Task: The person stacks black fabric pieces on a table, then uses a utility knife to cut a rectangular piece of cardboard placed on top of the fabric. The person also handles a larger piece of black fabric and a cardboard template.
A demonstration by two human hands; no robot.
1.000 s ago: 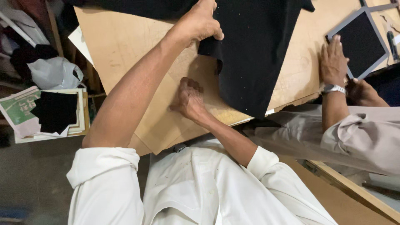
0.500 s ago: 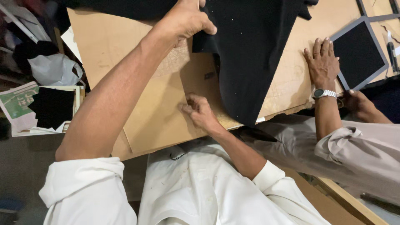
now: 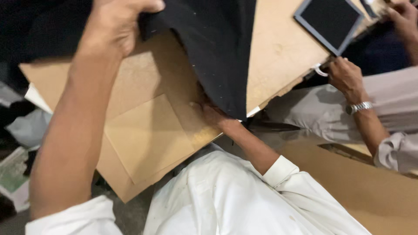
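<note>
Left hand is up high, arm stretched long from the rolled white sleeve, fingers curled tight over the edge of the black fabric and lifting it clear of the board. The fabric hangs in a broad fold, tapering to a point near the brown board's near edge. Right hand is tucked in low, forearm angled up from the white cuff, and its fingers slide under that hanging point of fabric, pressed against the board. How far those fingers are spread, or whether they pinch anything, I cannot tell: the cloth covers them.

A smaller, paler square of card lies flat on the board, just beside the right hand, 1 corner pointing toward the white shirt.

Off to the right, 2 hands of another person: 1 with a metal wristwatch grips the board's ragged far corner beside a small white ring; the other is cut off by the frame's top corner. Between them sits a grey-framed square panel with black fabric inside it, lying on the board.

At the left edge, crumpled pale plastic and greenish printed paper, blurred and partly cropped.
</note>
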